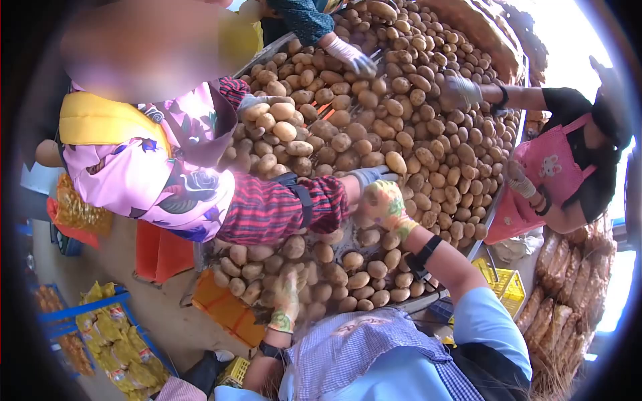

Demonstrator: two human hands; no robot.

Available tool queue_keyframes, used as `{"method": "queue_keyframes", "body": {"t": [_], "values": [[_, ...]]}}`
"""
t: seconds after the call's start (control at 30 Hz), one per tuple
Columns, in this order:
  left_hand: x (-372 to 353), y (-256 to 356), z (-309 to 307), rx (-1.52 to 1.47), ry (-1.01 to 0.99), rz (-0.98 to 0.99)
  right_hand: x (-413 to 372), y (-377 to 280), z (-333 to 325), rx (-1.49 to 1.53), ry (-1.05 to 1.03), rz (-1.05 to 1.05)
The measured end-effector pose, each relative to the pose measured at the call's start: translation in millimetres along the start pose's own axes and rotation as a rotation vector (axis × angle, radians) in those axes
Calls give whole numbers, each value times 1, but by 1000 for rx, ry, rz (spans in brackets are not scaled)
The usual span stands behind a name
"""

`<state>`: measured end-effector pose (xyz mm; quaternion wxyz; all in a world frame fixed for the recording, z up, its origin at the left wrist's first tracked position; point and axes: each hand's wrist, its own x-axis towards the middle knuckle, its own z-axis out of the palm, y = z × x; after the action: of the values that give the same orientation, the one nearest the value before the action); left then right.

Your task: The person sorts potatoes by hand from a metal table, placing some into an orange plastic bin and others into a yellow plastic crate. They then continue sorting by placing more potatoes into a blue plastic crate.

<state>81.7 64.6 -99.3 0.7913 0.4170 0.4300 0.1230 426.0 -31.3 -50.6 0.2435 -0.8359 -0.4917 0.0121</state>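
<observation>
Potatoes [378, 269] cover a large sorting table in front of me. My left hand [287, 294], in a patterned glove, lies over the potatoes at the near left, its fingers stretched forward and slightly blurred. Farther out, my right hand [386, 204], in a matching glove, reaches over the middle of the pile. Its fingers are smeared and partly hidden, so I cannot tell whether they hold a potato. Right beside it is a co-worker's gloved hand [371, 176], near a pale potato [395, 162].
Co-workers' gloved hands [354, 60] [463, 90] work at the far and right sides. A plaid sleeve [281, 207] crosses from the left. An orange crate [227, 307] stands at the near left, a yellow crate [506, 287] at the right. Filled sacks [565, 281] lean beyond it.
</observation>
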Motion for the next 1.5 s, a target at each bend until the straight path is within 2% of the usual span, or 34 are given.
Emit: {"method": "queue_keyframes", "body": {"t": [0.03, 0.1, 0.13, 0.17, 0.23, 0.3, 0.37, 0.4, 0.43, 0.47, 0.5, 0.53, 0.57, 0.63, 0.67, 0.7, 0.77, 0.8, 0.83, 0.9, 1.0, 1.03, 1.13, 1.2, 1.3, 1.37, 1.5], "values": [[2, -2, 1, 21, -39, 18, 9, 3, -6, 36, 9, -5], [5, -4, 2, 25, -35, 32, 29, 12, -6, 333, 215, 261], [6, -1, 4, 37, -8, 11, 44, 25, -6, 405, 314, 461], [8, 0, 3, 52, 18, -12, 54, 34, -6, 320, 451, 374], [12, -1, 4, 30, -14, -3, 72, 56, -7, -161, 215, 301], [15, -9, 2, -1, -50, 6, 69, 58, -1, -433, -74, 200], [18, -29, -4, 343, 120, 53, 59, 59, 1, -378, -99, 188], [24, -36, -7, 343, 115, 52, 48, 51, -2, -378, -140, 132], [31, -41, -10, 116, 15, 0, 38, 41, -6, -380, -180, 75], [35, -38, -5, -116, -84, -52, 30, 31, -9, -336, -177, 147], [36, -36, -2, -123, -86, -51, 21, 23, -10, -287, -175, 217], [32, -20, 5, -88, -110, -57, 10, 26, -7, -254, -33, 163], [28, -11, 7, -52, -134, -62, 4, 19, -19, -254, -34, 165], [21, -1, 17, -36, -107, -78, -2, 15, -48, -71, -264, 292], [22, -2, 18, -17, -83, -97, -5, 34, -49, 79, -316, 335], [25, -5, 15, -20, -81, -95, -11, 50, -47, 124, -263, 469], [29, -6, 12, -51, -95, -160, 17, 61, -46, -186, 27, -3], [19, 0, 21, -48, -61, -124, 35, 55, -47, -17, 106, 143], [20, 0, 20, -43, -57, -129, 50, 54, -38, -12, 103, 148], [25, -4, 15, 128, -23, -125, 74, 51, -19, -27, -121, 77], [27, 2, 15, 164, -25, -146, 81, 23, 15, -45, -191, 281], [29, 4, 14, 160, -17, -142, 80, 15, 23, -150, -251, 336], [29, 6, 14, 69, 5, -145, 84, 16, 25, -127, -260, 379], [26, 11, 10, 81, 11, -178, 86, 26, 26, 11, -281, 304], [26, 19, 16, 9, -23, -171, 99, 8, 14, -9, -278, 408], [26, 22, 18, 105, -27, -115, 101, 8, 20, -7, -263, 407], [26, 22, 27, 15, -87, -125, 97, 12, 21, -38, -241, 395]]}}
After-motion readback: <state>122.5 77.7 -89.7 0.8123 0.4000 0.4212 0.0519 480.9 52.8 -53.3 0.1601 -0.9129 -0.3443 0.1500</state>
